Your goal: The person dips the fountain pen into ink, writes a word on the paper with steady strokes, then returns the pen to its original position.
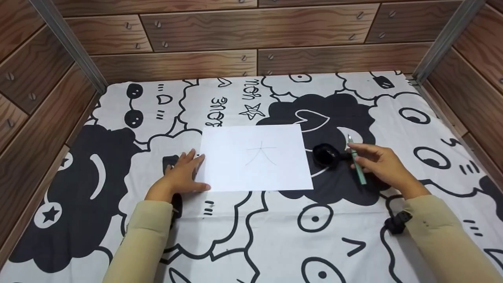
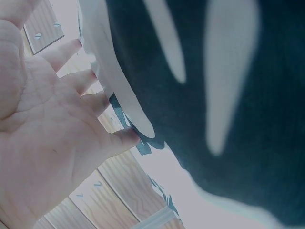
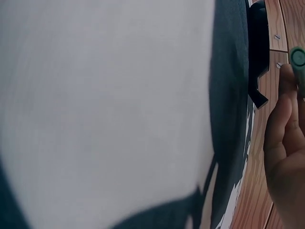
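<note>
A white sheet of paper (image 1: 232,157) lies on the patterned cloth, with a thin dark character of a few strokes drawn right of its middle. My left hand (image 1: 182,175) rests at the paper's left edge, fingers spread, thumb at the lower left corner. In the left wrist view the palm of that hand (image 2: 52,114) shows. To the right of the paper, my right hand (image 1: 379,163) pinches a green pen (image 1: 358,167), its metal nib pointing away from me. The pen's round end (image 3: 298,58) appears beside the fingers of the right hand (image 3: 286,138) in the right wrist view.
A round black object (image 1: 325,155) with a short handle lies between the paper and my right hand; its kind is unclear. Black-and-white cloth (image 1: 275,243) covers the table. Wood-patterned walls (image 1: 255,29) close off the back and sides. A black cable (image 1: 387,251) hangs by my right sleeve.
</note>
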The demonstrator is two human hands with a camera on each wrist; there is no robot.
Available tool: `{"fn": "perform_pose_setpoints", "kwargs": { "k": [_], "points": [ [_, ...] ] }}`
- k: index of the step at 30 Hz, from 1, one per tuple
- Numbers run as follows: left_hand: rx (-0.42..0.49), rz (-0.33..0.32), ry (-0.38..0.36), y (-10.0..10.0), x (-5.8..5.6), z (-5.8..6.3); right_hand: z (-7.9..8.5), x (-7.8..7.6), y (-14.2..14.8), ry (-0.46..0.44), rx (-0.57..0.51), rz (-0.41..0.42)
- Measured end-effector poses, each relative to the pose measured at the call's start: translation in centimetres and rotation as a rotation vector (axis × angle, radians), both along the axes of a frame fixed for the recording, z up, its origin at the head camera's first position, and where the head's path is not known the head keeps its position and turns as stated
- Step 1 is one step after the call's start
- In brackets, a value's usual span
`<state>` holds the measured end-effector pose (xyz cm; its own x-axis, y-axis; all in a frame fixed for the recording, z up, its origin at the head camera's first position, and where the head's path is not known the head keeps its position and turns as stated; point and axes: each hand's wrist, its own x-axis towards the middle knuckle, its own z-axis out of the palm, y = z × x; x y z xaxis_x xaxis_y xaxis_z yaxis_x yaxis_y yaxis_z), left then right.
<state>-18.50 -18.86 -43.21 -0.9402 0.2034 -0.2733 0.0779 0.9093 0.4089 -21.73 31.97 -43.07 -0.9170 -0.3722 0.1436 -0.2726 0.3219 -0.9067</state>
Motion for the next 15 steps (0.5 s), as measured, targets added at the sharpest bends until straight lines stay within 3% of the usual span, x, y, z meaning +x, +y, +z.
{"fn": "perform_pose_setpoints", "kwargs": {
  "k": [7, 15],
  "points": [
    [-0.006, -0.004, 0.007, -0.1, 0.0, -0.1, 2.1, 1.4, -1.5, 0.016, 0.174, -0.035],
    [-0.006, -0.007, 0.009, -0.1, 0.0, -0.1, 1.8, 1.4, -1.5, -0.015, 0.169, 0.011]
  ]
}}
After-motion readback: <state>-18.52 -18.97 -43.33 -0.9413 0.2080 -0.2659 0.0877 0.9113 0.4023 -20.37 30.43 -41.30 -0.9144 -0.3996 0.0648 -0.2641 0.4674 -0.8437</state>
